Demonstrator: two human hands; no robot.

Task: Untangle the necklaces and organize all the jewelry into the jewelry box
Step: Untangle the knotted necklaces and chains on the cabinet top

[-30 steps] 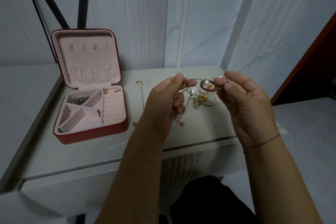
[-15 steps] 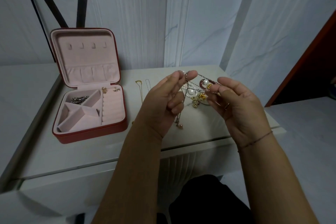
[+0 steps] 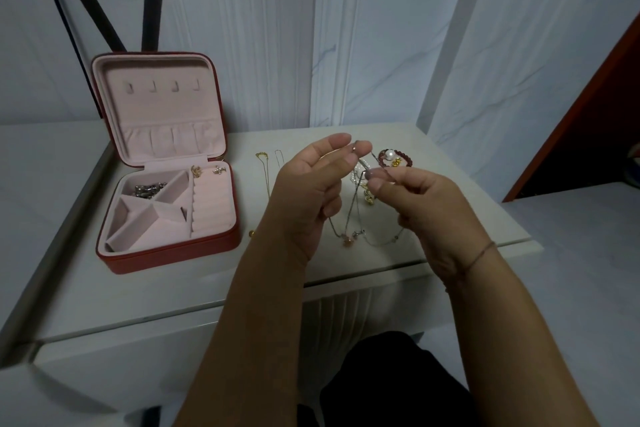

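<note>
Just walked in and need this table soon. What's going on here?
A person is working on tangled thin silver chain necklaces over the white table. The left hand pinches one strand, the right hand pinches another beside it, and the loops hang below. The open red jewelry box with pink lining stands to the left, with silver pieces in one compartment. A thin gold chain lies beside the box, and a dark red beaded bracelet lies behind the hands.

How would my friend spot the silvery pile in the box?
Find the red jewelry box open on the white table. Inside, look at the triangular pocket nearest the lid. The silvery pile lies there; the other triangles hold nothing.
</note>
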